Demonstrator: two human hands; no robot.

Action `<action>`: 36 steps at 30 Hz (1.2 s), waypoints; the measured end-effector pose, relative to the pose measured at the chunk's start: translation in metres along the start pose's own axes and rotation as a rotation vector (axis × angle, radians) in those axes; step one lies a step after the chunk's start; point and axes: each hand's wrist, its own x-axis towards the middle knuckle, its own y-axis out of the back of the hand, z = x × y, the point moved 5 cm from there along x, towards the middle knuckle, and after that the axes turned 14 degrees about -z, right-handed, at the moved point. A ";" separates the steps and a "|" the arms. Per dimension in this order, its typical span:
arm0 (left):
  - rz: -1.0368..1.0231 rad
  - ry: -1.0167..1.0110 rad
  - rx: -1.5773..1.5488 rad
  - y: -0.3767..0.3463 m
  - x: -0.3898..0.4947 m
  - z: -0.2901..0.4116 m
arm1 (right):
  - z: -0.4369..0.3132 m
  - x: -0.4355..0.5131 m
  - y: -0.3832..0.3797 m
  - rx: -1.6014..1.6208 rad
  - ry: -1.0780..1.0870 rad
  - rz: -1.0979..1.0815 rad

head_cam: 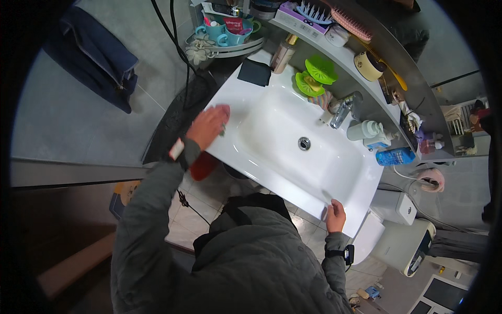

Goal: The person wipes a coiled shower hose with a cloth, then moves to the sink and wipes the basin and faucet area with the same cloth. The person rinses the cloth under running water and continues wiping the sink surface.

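A white washbasin with a metal drain lies before me. My left hand is pressed flat over the left end of its rim. Under the fingers a small cloth shows only as bits of pink and green; most of it is hidden by the hand. My right hand is at the front rim, toward the right corner, with its fingers partly curled. Whether it grips the rim is not clear. Behind the bowl stands a chrome faucet, with a striped cloth beside it.
A folded dark cloth, a pump bottle and green leaf-shaped soap dishes line the back rim. Right of the faucet are soap bottles and a blue packet. A crowded shelf overhangs the basin. Black cables hang at left.
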 end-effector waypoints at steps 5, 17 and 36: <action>0.100 -0.107 -0.169 -0.026 -0.019 0.108 | -0.006 0.007 -0.017 -0.099 0.034 0.067; 0.356 0.478 0.077 -0.007 -0.028 -0.019 | -0.046 0.012 -0.033 -0.507 0.274 0.026; -0.608 -0.335 0.428 -0.124 0.122 0.047 | -0.053 0.007 -0.030 -0.470 0.251 0.180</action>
